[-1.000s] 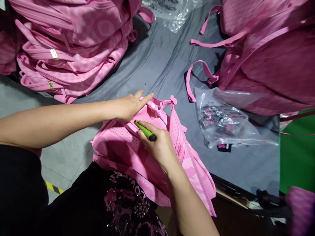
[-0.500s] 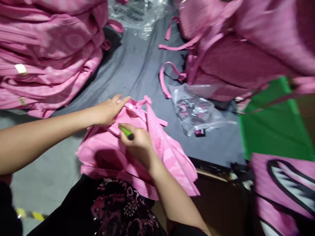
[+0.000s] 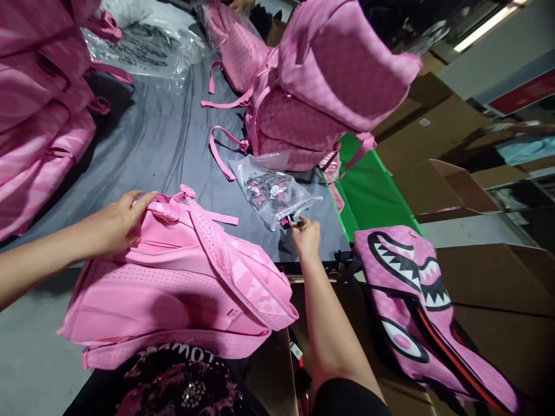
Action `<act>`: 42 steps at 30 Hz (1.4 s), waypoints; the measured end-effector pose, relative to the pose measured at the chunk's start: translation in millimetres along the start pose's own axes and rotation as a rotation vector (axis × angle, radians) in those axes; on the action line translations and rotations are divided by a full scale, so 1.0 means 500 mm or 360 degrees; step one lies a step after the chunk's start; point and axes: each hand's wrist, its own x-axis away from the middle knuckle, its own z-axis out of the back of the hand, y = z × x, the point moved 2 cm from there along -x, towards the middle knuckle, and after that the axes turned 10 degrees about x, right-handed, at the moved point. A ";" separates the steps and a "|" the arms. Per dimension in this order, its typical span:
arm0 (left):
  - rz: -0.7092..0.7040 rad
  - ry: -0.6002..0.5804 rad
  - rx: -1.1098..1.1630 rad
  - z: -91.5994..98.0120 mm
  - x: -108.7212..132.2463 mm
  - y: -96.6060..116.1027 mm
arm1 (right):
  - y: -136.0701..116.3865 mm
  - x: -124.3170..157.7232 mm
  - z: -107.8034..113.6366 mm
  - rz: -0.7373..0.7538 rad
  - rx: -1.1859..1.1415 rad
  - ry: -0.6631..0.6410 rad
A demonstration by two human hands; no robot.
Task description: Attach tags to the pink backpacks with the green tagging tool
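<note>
Head view: your right hand has left the pink backpack and now sits at the near corner of the clear bag, fingers bunched at its small dark tag. Can't tell if they grip it. The green marker it held a second ago is no longer visible. Left hand stays open and flat on the backpack's top by the carry loop, so only that hand steadies it. The backpack lies flat at the table's near edge, overhanging toward you. Around it: a pink stack along the left edge, another pile at the far right, crowding the bag from behind. Shark-mouth backpack hangs off the right edge beside cardboard boxes.
</note>
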 end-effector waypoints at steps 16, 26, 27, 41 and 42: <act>0.0097 -0.0002 0.0055 0.032 0.017 0.048 | -0.045 0.094 0.134 0.0301 -0.0446 -0.0268; 0.0271 0.0087 0.0207 0.038 0.053 0.086 | -0.424 0.319 0.080 0.1598 0.0020 -0.0587; 0.0202 0.0173 0.0325 0.034 0.066 0.078 | -0.443 0.327 0.073 0.1625 0.0176 -0.0587; 0.0195 0.0839 0.0869 -0.107 0.187 0.023 | -0.530 0.390 -0.002 0.2075 0.1137 -0.0987; 0.0192 0.0840 0.0864 -0.107 0.186 0.021 | -0.532 0.391 -0.005 0.2092 0.1136 -0.1024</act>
